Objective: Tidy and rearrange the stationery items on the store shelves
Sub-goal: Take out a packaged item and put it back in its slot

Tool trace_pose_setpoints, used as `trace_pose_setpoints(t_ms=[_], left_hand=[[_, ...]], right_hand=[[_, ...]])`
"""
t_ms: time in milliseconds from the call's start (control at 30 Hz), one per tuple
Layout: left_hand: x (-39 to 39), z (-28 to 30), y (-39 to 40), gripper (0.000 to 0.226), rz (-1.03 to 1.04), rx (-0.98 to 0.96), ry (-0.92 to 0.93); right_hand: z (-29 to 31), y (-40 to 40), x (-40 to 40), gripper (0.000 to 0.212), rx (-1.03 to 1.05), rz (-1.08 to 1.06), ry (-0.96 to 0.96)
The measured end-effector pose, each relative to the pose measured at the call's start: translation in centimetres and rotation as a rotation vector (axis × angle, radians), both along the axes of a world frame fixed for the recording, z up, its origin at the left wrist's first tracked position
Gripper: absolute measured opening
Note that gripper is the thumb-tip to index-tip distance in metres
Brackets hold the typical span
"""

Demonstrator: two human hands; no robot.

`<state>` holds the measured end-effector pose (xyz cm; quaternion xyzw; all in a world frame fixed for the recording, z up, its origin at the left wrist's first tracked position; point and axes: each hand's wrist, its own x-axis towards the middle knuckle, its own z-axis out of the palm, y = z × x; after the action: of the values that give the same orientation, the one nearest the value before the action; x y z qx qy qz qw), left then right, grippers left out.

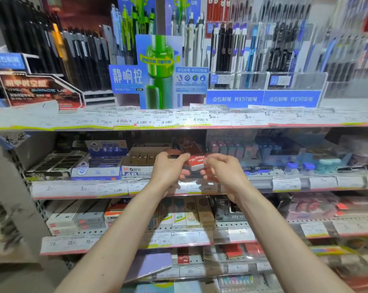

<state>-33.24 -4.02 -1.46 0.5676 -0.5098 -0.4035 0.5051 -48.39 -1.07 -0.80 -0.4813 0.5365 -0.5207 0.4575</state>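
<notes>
- Both hands meet at the centre of the frame, in front of the second shelf (pixel 77 192) from the top; between them sits a small red box (pixel 197 162) with white script lettering
- The left hand (pixel 170 170) comes in from the lower left; its fingers (pixel 179 158) are curled over the left end of the red box, thumb below, so they appear clamped on it; the blur leaves the exact contact unclear
- The right hand (pixel 223 171) comes in from the lower right; its fingers (pixel 213 158) are bent and pinch the right end of the red box, with the lower fingers tucked under
- The red box is held just above the shelf's front edge, level with the price-tag strip (pixel 107 188), and right of a white eraser carton (pixel 139 168) marked 4R; left of that carton lie blue-and-white boxes (pixel 102 166) and a dark tray (pixel 52 164)
- Behind the red box, deeper in the shelf, a dark brown pack (pixel 189 144) stands tilted
- The top shelf (pixel 52 123), across the upper part of the frame, carries racks of black pens (pixel 73 53) at upper left, a green-and-blue display card (pixel 157 70) at upper centre, and clear pen holders (pixel 263 49) at upper right
- Lower shelves at the bottom of the frame hold flat boxes (pixel 77 216) and a purple notebook (pixel 151 265)
</notes>
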Motion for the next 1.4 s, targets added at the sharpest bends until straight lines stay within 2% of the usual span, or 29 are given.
trace_pose_setpoints(t_ms=[200, 433, 600, 767, 967, 1167, 1400], left_hand=[[0.3, -0.2, 0.8, 0.077, 0.055, 0.007, 0.105], [0.7, -3.5, 6.1, 0.035, -0.097, -0.003, 0.291], [1.2, -8.2, 9.8, 0.035, -0.150, 0.020, 0.337], [1.9, -15.4, 13.2, 0.035, -0.192, 0.118, 0.348], [1.5, -23.5, 15.0, 0.042, -0.150, 0.322, 0.216], [0.6, -28.0, 13.9, 0.029, -0.154, 0.427, 0.149], [-1.5, -31.8, 9.8, 0.022, -0.119, 0.328, -0.077]], right_hand=[[-1.2, 3.2, -1.0, 0.022, -0.006, 0.115, -0.055], [-4.6, 8.6, -3.5, 0.026, 0.008, 0.235, 0.026], [-8.3, 11.9, -4.6, 0.027, 0.095, 0.288, 0.060], [-13.7, 14.5, -6.1, 0.026, 0.235, 0.355, 0.028], [-21.4, 15.8, -6.6, 0.025, 0.467, 0.347, -0.010], [-28.2, 14.1, -6.6, 0.024, 0.605, 0.297, -0.074], [-33.4, 10.5, -5.8, 0.026, 0.583, 0.208, -0.187]])
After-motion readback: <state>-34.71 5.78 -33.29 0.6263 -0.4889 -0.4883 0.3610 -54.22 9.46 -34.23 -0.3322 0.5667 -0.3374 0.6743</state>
